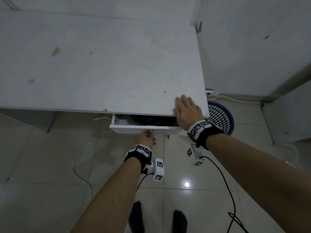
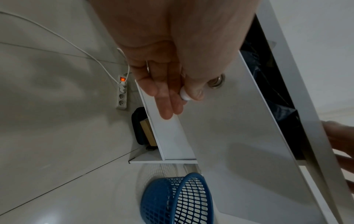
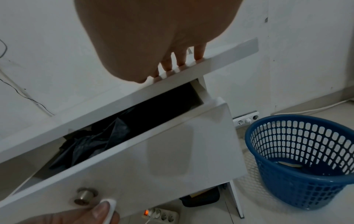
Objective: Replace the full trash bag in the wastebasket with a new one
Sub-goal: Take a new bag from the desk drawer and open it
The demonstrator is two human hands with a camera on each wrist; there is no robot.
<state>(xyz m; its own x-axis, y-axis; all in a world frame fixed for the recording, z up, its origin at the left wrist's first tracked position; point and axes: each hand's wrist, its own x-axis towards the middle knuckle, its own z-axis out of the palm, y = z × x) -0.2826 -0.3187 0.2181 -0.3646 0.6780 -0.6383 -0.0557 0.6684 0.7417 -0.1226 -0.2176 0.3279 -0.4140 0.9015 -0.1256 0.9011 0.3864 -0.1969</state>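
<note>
Black plastic bags (image 3: 91, 144) lie half-hidden inside the barely open drawer (image 3: 153, 159).

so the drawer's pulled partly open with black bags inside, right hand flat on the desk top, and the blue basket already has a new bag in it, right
Not quite: the blue basket has no bag in it; the right wrist view shows bare mesh walls and only a small scrap on its bottom. The rest holds: the drawer is partly open with black bags inside, and the right hand lies flat on the desk top.

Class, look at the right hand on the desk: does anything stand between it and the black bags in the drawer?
Yes. The right hand lies flat on the desk top, which overhangs the black bags. The drawer is open only a narrow gap.
</note>
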